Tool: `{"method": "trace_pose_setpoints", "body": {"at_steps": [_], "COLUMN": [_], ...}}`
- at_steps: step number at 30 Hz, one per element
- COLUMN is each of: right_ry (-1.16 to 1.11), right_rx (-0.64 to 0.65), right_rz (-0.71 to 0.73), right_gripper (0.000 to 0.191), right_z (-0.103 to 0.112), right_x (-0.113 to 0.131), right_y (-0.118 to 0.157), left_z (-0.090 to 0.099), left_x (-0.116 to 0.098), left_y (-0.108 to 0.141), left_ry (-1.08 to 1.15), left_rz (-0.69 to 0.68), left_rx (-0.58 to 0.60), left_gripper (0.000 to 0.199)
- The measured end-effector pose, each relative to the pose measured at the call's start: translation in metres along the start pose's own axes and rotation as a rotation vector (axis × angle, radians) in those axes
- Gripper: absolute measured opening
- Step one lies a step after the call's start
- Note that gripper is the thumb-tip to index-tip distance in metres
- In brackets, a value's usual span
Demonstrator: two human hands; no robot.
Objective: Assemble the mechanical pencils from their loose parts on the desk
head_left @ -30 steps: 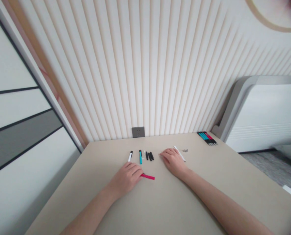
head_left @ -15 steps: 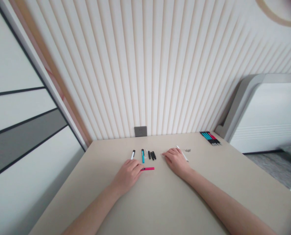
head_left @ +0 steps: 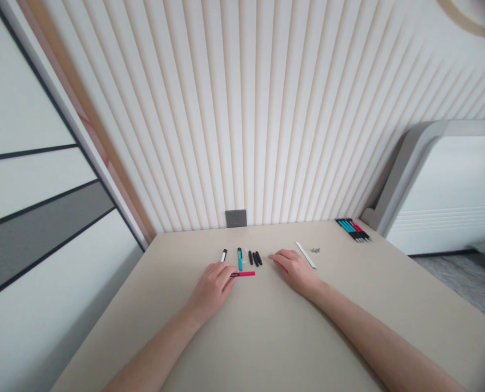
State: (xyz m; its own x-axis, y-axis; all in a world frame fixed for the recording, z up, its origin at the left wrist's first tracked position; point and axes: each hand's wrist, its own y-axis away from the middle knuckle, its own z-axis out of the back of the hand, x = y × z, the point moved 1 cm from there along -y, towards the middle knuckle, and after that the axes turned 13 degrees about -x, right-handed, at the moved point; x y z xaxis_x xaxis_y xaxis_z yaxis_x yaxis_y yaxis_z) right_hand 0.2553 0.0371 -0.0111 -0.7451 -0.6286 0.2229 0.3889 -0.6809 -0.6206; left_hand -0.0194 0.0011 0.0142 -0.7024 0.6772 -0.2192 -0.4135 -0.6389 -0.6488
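**pen_nerd:** Ribbed cream wall panelling (head_left: 266,109) behind, with a grey wall socket (head_left: 236,218) right where it meets the smooth beige bench (head_left: 266,337). So where are the person's hands?

**desk_lurker:** Both are down on the bench. The left hand (head_left: 212,287) lies palm down, fingers loosely curled, fingertips touching the black-tipped end of a slim pink pen barrel (head_left: 243,274) that lies flat and sideways. Touching or pinching it, I honestly can't tell, the end is tucked under the fingers. The right hand (head_left: 293,269) rests flat and relaxed, fingers spread a bit, holding nothing.

**pen_nerd:** What's around them?

**desk_lurker:** Just past the pink barrel there's a little row of parts: a short white piece with a black tip (head_left: 223,255), a teal pen barrel with a black end (head_left: 239,259), then a few short black pen pieces (head_left: 255,258) side by side. The teal one nearly meets the pink barrel. Between teal and black there's something pale and thin, too small to make out.

**pen_nerd:** And on the right?

**desk_lurker:** A thin white stick-like refill (head_left: 306,255) lies diagonal just beside the right hand's knuckles, with some tiny grey metal bits (head_left: 315,250) next to it. Well apart, at the far right corner, sits a neat bundle of teal, pink and black pens (head_left: 353,229). A white and grey appliance (head_left: 446,190) stands off past the bench edge.
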Motion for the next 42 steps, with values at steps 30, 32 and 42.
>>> {"method": "trace_pose_setpoints", "body": {"at_steps": [30,32,42], "right_ry": [0.082,0.085,-0.164], "right_rx": [-0.042,-0.013,-0.101], "right_rz": [0.001,0.024,-0.199], "right_gripper": [0.011,0.009,0.022], "right_z": [-0.034,-0.03,0.003], "right_x": [0.066,0.066,0.033], "right_y": [-0.035,-0.033,0.004], "left_z": [-0.006,-0.006,-0.003], "left_x": [0.006,0.006,0.008], "left_y": [-0.003,-0.002,0.0], "left_ry": [-0.092,-0.088,-0.075], "left_rz": [0.088,0.086,0.08], "left_rx": [-0.153,-0.159,-0.138], "left_gripper": [0.01,0.01,0.009]}}
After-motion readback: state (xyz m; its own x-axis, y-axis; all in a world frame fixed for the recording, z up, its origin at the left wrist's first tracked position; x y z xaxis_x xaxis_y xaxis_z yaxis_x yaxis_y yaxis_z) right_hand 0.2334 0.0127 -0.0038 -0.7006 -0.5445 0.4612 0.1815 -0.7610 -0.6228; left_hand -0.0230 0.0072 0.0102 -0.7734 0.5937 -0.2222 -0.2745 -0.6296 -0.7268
